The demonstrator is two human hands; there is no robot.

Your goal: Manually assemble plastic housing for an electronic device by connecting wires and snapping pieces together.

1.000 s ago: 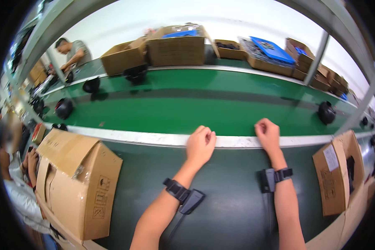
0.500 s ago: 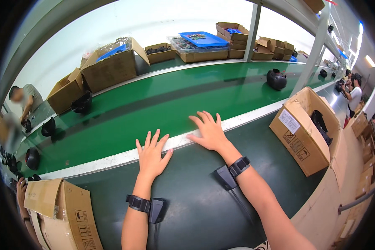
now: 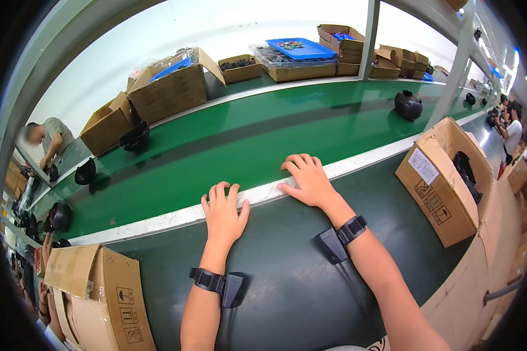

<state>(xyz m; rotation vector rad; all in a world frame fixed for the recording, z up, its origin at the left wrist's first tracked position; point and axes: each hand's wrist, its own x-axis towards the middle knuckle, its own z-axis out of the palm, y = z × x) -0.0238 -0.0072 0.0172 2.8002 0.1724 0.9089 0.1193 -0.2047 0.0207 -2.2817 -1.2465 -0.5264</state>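
My left hand (image 3: 223,215) rests palm down on the white rail (image 3: 175,219) along the near edge of the green conveyor belt (image 3: 234,140). Its fingers are apart and a little bent over the rail, with nothing in them. Farther right, my right hand (image 3: 308,182) lies over the same rail, fingers bent toward the belt and thumb held out; it holds nothing either. A black strap with a small box and cable sits on each wrist. On the belt stand a round black helmet-like shell (image 3: 409,106) at the far right and several curved black shells (image 3: 134,137) at the left.
Cardboard boxes flank my dark bench (image 3: 287,263): a left one (image 3: 108,292), and a right one (image 3: 442,181) holding black parts. Beyond the belt stand more boxes (image 3: 170,90) and a blue tray (image 3: 301,49). A person (image 3: 52,137) works at far left, others at far right.
The whole view has shifted, so everything appears slightly farther right. My fingers, stretched out before, are now more bent over the rail. Another person's hand beside the left box has moved.
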